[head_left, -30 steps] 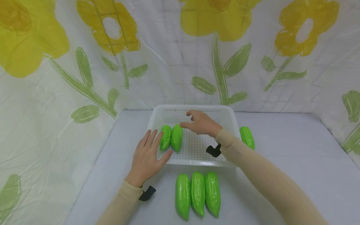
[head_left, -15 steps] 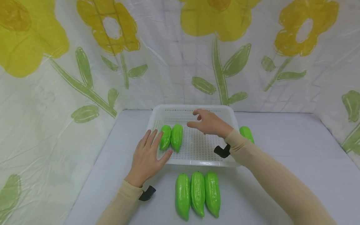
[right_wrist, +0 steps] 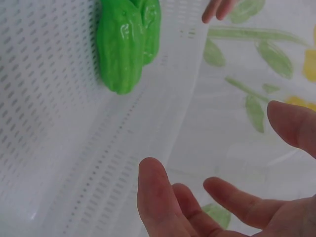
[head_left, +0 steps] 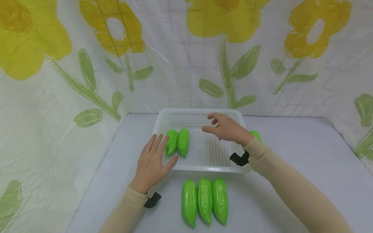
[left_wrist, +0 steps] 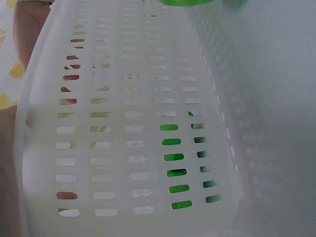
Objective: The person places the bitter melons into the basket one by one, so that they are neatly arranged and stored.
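A white perforated plastic basket (head_left: 204, 168) holds two glossy green, ridged vegetables, long and pointed like peppers, side by side at its left; the inner one (head_left: 183, 142) shows whole. Spread over the basket's left rim, my left hand (head_left: 152, 163) has its fingertips beside the outer green vegetable (head_left: 171, 144). Above the basket's right half is my right hand (head_left: 228, 128), fingers loosely bent and nothing between them. From the left wrist, the basket's slotted wall (left_wrist: 133, 143) fills the view, green showing through its slots. Fingers and thumb (right_wrist: 153, 187) stand apart in the right wrist view.
Several similar vegetables lie on the white table (head_left: 276, 155): a row of three in front of the basket, its middle one here (head_left: 205, 200), and another (head_left: 255, 135) right of it, partly behind my right wrist. A flower-printed curtain (head_left: 175, 81) hangs behind.
My right hand has moved to the right over the basket, its forearm covering more of the vegetable on the right. The left hand and the basket have stayed in place.
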A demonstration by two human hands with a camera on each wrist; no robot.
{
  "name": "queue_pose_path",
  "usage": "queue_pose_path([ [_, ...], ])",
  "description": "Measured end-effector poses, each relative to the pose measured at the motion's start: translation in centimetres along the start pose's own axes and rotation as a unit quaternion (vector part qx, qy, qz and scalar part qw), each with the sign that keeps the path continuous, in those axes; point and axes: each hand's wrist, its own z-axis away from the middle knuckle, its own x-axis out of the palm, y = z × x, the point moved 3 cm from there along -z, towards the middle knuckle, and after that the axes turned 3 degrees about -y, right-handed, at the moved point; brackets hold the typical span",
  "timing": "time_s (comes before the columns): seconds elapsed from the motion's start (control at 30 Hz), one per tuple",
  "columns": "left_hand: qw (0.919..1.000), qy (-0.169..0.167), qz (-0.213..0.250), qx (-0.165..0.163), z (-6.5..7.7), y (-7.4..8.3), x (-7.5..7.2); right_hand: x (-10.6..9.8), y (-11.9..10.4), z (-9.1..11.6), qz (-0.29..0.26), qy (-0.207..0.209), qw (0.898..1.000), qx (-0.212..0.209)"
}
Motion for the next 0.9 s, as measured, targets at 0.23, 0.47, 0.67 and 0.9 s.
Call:
queue_pose_path([
  [0.23,1.0,0.003,0.001,0.002,0.0,0.0,0.0,-0.7,1.0,0.9,-0.015,0.003,1.0,-0.001],
  [0.47,1.0,0.001,0.002,0.001,0.0,0.0,-0.1,-1.2,1.3,2.2,-0.036,0.005,0.999,0.01],
  [0.67,1.0,-0.005,0.001,-0.002,0.0,0.0,-0.1,-1.8,1.8,3.0,-0.028,0.01,0.999,0.021],
  [0.9,1.0,-0.006,0.0,-0.004,0.0,0.0,-0.1,-2.5,2.6,3.8,-0.026,0.018,0.999,0.029],
])
